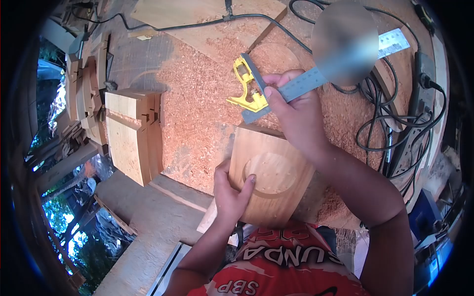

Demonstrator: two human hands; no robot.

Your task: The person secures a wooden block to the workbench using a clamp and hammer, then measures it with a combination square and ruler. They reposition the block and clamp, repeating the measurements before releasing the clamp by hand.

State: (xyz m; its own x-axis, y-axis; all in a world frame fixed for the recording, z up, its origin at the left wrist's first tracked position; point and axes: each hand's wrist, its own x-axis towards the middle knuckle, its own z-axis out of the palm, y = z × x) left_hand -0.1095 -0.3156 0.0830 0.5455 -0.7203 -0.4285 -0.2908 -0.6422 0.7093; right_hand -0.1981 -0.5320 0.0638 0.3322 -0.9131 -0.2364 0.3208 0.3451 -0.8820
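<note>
My right hand (296, 106) grips a combination square, its steel blade (303, 84) slanting up to the right and its yellow head (244, 81) to the left of my fingers. Below it lies a wooden block (296, 163) with a round, shallow recess (271, 172) in its face, close to my body. My left hand (234, 190) holds the block's left side, the thumb resting at the edge of the recess. The square is just above the block's far edge; whether they touch is unclear. A blurred patch covers part of the blade.
Wood shavings (197, 118) cover much of the bench. Grooved wooden pieces (128, 133) stand at the left. A wide board (207, 24) lies at the back under a black cable (197, 24). More cables and a power strip (423, 69) are at the right.
</note>
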